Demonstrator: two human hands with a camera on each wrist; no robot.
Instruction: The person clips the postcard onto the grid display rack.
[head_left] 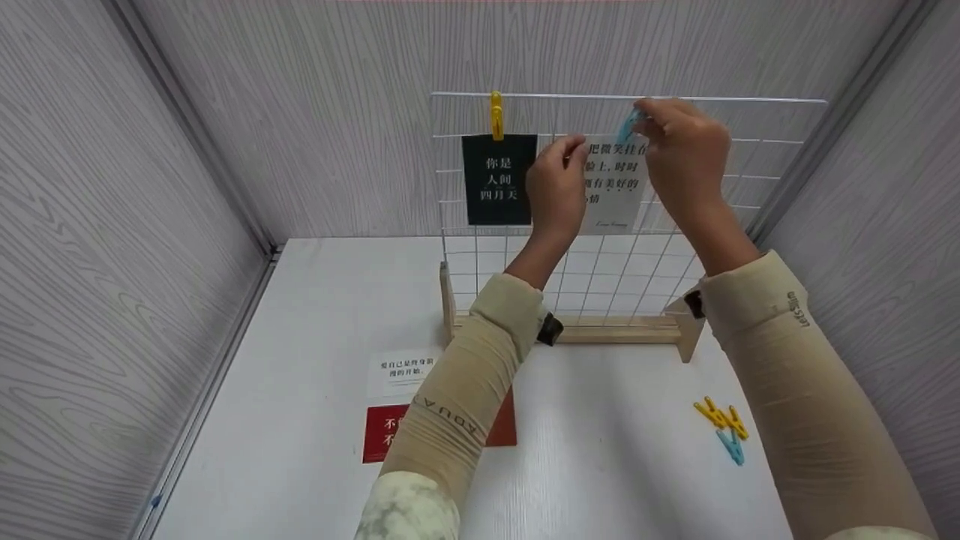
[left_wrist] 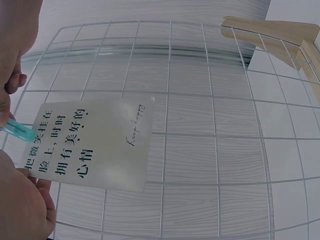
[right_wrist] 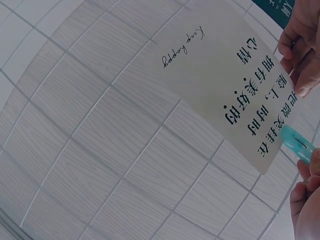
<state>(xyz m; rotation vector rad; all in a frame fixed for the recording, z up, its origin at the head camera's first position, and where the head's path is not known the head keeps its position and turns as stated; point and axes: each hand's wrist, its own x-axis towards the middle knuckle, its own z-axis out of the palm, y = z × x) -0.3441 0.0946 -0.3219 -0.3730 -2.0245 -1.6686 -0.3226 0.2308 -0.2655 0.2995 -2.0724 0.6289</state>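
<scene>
A pale card (head_left: 615,210) with dark Chinese characters and the words "Keep happy" lies against a white wire grid (head_left: 750,99). My left hand (head_left: 556,187) pinches its upper left corner between thumb and fingers. At the card's top edge, my right hand (head_left: 688,150) grips a light blue clothespin (head_left: 628,127), whose tip overlaps the card in the left wrist view; whether it also clasps a wire I cannot tell. To the left hangs a black card (head_left: 499,206) with white characters, under a yellow clothespin (head_left: 496,118) on the grid.
A wooden stand (head_left: 622,332) carries the grid on the white table (head_left: 600,465). A white card (head_left: 401,375), a red card (head_left: 381,435) and a brownish-red card (head_left: 504,424), partly behind my left arm, lie at left. Yellow clothespins (head_left: 711,412) and a blue clothespin (head_left: 730,448) lie at right.
</scene>
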